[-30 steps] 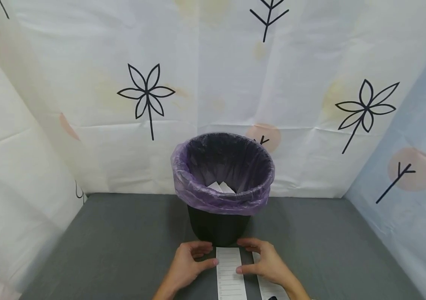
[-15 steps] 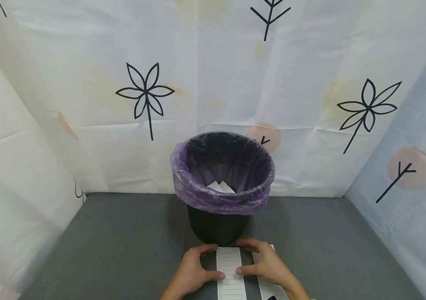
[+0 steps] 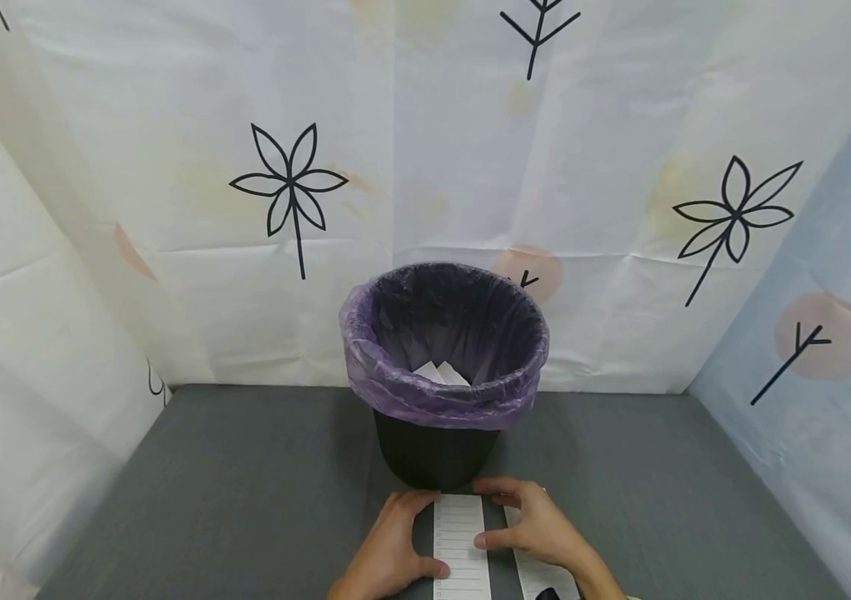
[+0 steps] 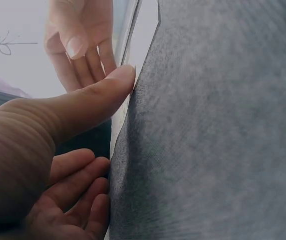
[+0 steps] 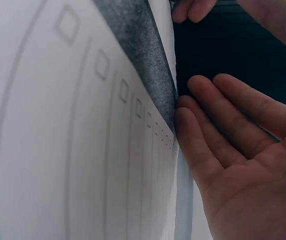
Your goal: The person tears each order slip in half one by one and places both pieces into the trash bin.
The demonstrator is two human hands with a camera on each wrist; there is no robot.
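A narrow white checklist strip [image 3: 463,546] with printed lines and small boxes lies on the grey surface, below the black bin. At its left edge is my left hand [image 3: 395,546], its thumb tip resting on the strip and its forefinger at the upper left corner. My right hand [image 3: 533,525] holds its thumb by the strip's right edge, with its fingers above, near the bin's base. Under that hand lies a second lined strip [image 3: 538,575], partly covered. The right wrist view shows a lined sheet [image 5: 92,150] close up, beside my loosely bent fingers [image 5: 233,115].
Just beyond my hands stands the black bin [image 3: 436,454], lined with a purple bag [image 3: 448,408]. White paper pieces [image 3: 440,373] lie inside. A small dark object [image 3: 548,594] shows at the bottom edge. Patterned white cloth [image 3: 425,167] hangs behind and on both sides.
My left hand has moved right and slightly toward me, from beside the strip onto its left edge; its thumb has slid down. The right hand has hardly moved.
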